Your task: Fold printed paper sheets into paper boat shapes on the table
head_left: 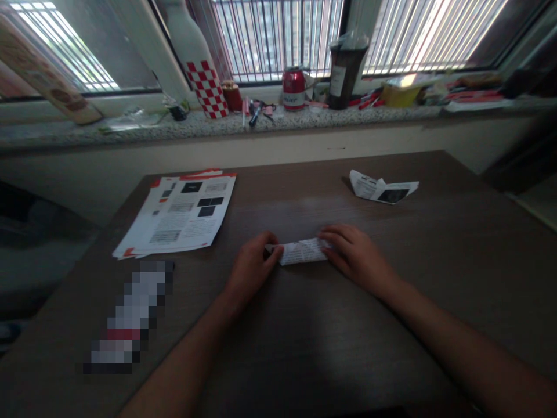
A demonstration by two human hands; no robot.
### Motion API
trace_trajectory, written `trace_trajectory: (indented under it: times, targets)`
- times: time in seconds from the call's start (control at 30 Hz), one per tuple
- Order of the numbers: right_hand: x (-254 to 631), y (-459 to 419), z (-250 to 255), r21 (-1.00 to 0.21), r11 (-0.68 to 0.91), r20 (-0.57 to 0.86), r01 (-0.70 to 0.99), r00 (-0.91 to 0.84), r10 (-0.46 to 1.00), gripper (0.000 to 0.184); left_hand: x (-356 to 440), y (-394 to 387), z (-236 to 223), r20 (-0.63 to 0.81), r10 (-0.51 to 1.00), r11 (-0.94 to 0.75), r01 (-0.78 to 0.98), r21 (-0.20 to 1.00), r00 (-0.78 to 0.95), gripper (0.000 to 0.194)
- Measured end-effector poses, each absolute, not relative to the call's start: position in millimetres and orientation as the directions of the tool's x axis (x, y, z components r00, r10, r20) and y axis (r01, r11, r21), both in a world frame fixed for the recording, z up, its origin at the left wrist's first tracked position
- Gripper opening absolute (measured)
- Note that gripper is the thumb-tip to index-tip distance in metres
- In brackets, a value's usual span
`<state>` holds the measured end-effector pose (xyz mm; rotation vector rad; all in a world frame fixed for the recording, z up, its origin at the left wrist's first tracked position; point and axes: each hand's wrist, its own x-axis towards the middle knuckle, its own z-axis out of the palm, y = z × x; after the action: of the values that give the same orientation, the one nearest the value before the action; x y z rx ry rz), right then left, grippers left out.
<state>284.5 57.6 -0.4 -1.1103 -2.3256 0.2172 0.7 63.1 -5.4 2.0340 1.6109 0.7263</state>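
My left hand pinches left end of small folded paper, mid-table; my right hand grips other end, probably keeping it steady. Paper stack lies far left, perhaps within reach; paper boat sits beyond right hand.

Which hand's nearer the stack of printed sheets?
Left. The left hand is right of the stack of printed sheets, lower in view; the right hand is farther right.

Two hands (two folded papers)
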Motion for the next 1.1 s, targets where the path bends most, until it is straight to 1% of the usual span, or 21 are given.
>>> trace_trajectory:
  times: [0.1, 0.17, 0.3, 0.4, 0.47, 0.57, 0.63, 0.7, 0.77, 0.83, 1.0, 1.1]
  targets:
    - [278, 51, 3, -0.29, 0.721, 0.41, 0.63, -0.599, 0.688, 0.04, 1, 63, -6, 0.134, 0.972, -0.232, 0.738, 0.634, 0.191, 0.011]
    - [276, 49, 2, -0.261, 0.734, 0.394, 0.627, -0.625, 0.674, 0.044, 2, 63, -5, 0.14, 0.97, -0.241, 0.738, 0.63, 0.197, 0.01]
    - [276, 51, -3, -0.239, 0.716, 0.361, 0.656, -0.625, 0.692, 0.041, 0, 64, -6, 0.126, 0.969, -0.244, 0.748, 0.617, 0.213, 0.009]
    - [280, 54, -9, -0.218, 0.71, 0.333, 0.67, -0.633, 0.699, 0.039, -1, 65, -9, 0.143, 0.962, -0.271, 0.759, 0.592, 0.231, 0.008]
    - [282, 55, -12, -0.235, 0.7, 0.311, 0.674, -0.631, 0.711, 0.041, 0, 64, -10, 0.17, 0.951, -0.309, 0.779, 0.545, 0.258, 0.009]
    - [283, 54, -15, -0.268, 0.689, 0.291, 0.673, -0.625, 0.724, 0.044, 2, 61, -8, 0.232, 0.922, -0.381, 0.832, 0.404, 0.31, 0.013]
    - [282, 53, -15, -0.268, 0.685, 0.285, 0.678, -0.623, 0.728, 0.044, 4, 58, -4, 0.276, 0.889, -0.443, 0.841, 0.31, 0.366, 0.022]
    - [282, 53, -15, -0.26, 0.683, 0.277, 0.683, -0.625, 0.73, 0.044, 7, 54, 0, 0.282, 0.831, -0.548, 0.792, 0.268, 0.479, 0.033]
    - [283, 54, -15, -0.255, 0.683, 0.271, 0.685, -0.627, 0.73, 0.043, 10, 50, 2, 0.245, 0.764, -0.645, 0.714, 0.273, 0.597, 0.043]
    - [283, 55, -14, -0.256, 0.677, 0.264, 0.69, -0.624, 0.736, 0.042, 13, 47, 2, 0.198, 0.724, -0.687, 0.664, 0.297, 0.661, 0.047]
    - [286, 57, -13, -0.272, 0.669, 0.276, 0.692, -0.61, 0.743, 0.039, 19, 44, -3, 0.139, 0.719, -0.682, 0.653, 0.33, 0.681, 0.049]
    - [287, 56, -13, -0.263, 0.672, 0.274, 0.693, -0.614, 0.74, 0.038, 18, 41, -3, 0.117, 0.722, -0.671, 0.649, 0.358, 0.682, 0.05]
